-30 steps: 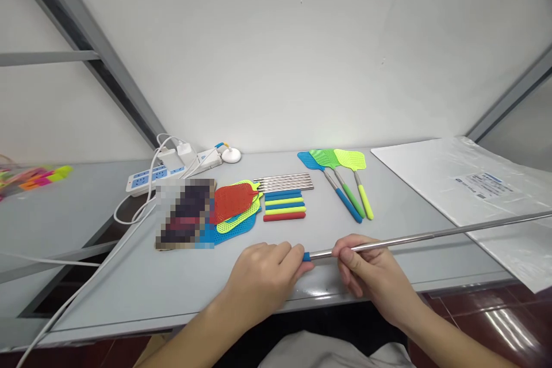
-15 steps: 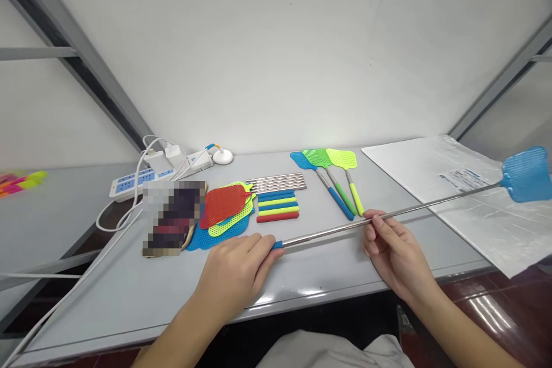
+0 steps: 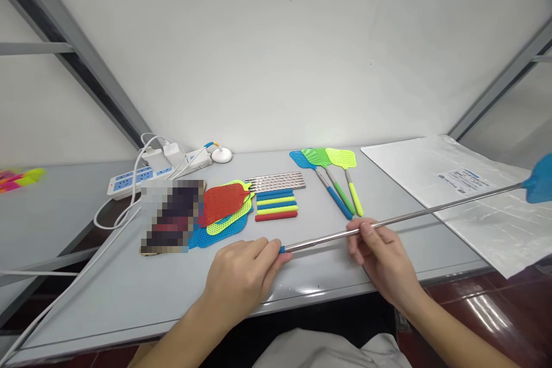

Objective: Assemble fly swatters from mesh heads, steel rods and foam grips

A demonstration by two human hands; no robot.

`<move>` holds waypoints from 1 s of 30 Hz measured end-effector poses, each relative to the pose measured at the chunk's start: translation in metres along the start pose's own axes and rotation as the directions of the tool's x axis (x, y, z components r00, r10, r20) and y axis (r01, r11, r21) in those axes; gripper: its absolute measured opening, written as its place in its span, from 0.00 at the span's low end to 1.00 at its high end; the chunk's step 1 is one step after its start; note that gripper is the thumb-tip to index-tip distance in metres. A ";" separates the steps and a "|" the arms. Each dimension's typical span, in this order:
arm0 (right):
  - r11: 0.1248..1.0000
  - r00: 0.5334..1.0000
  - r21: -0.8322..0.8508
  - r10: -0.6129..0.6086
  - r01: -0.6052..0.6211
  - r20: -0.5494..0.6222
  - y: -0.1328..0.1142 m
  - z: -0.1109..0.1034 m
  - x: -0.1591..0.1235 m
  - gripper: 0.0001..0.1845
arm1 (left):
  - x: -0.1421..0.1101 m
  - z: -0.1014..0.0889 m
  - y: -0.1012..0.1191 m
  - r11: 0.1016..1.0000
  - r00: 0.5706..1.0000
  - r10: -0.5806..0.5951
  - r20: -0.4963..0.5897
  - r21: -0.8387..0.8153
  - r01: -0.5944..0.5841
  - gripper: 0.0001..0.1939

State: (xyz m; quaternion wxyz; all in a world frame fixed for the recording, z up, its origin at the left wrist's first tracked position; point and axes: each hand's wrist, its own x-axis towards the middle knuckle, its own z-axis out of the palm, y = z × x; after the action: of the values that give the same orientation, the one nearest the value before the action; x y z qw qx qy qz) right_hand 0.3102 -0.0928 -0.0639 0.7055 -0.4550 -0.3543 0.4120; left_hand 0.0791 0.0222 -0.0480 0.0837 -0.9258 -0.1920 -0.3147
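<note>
Head view, what changed: The right hand (image 3: 386, 261) was closer to the left hand (image 3: 244, 273) than half a second before. The flat blue plastic swatter head (image 3: 539, 184) had gone further right, so the edge of the view cut some of it off. One second before, that head did not show at all.
Left hand: It was closed tight around the blue handle (image 3: 282, 249), and only a little blue tip peeked out.
Right hand: Its thumb and pointing finger pinched the long, shiny metal rod (image 3: 418, 214). The other fingers were curled loosely under it.
Long swatter: It was up in both hands, over the front of the smooth grey table (image 3: 129, 293). It sloped, with its head out to the right, over the flat white plastic bag (image 3: 405, 161).
Handles on the table: Five thin plastic tubes (image 3: 276, 207) lay in a row, two blue, two yellow and one red.
Rods: A bunch of thin silver metal rods (image 3: 278, 181) lay just behind the tubes.
Loose heads: Flat plastic heads with tiny holes (image 3: 224, 204) lay in a pile left of the tubes, with red on top and yellow and blue below.
Whole swatters: A blue one (image 3: 340, 201), a green one (image 3: 345, 191) and a yellow one (image 3: 355, 198) were fanned out, their heads overlapping near the wall.
</note>
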 end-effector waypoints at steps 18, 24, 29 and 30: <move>0.997 0.989 -0.077 0.023 -0.012 0.143 0.009 0.004 0.002 0.07 | -0.002 -0.004 -0.003 0.997 0.999 0.023 -0.033 -0.071 -0.026 0.12; 0.998 0.980 -0.067 0.013 0.000 0.197 -0.001 -0.007 0.004 0.07 | -0.003 -0.004 -0.005 0.997 1.000 0.008 -0.029 -0.072 -0.010 0.13; 0.982 0.975 -0.185 -0.001 0.043 0.223 -0.006 0.000 0.001 0.01 | 0.000 -0.003 0.005 0.996 0.999 0.037 0.013 -0.080 -0.036 0.15; 0.974 0.968 -0.216 -0.008 0.063 0.250 -0.005 0.003 0.000 0.01 | 0.001 -0.002 0.008 0.995 0.998 0.051 0.027 -0.092 -0.049 0.16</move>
State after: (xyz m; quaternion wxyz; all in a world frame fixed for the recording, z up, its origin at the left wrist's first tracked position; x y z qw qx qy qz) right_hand 0.3089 -0.0931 -0.0579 0.6076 -0.4696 -0.4916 0.4106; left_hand 0.0817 0.0144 -0.0464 0.0464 -0.9377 -0.1554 -0.3073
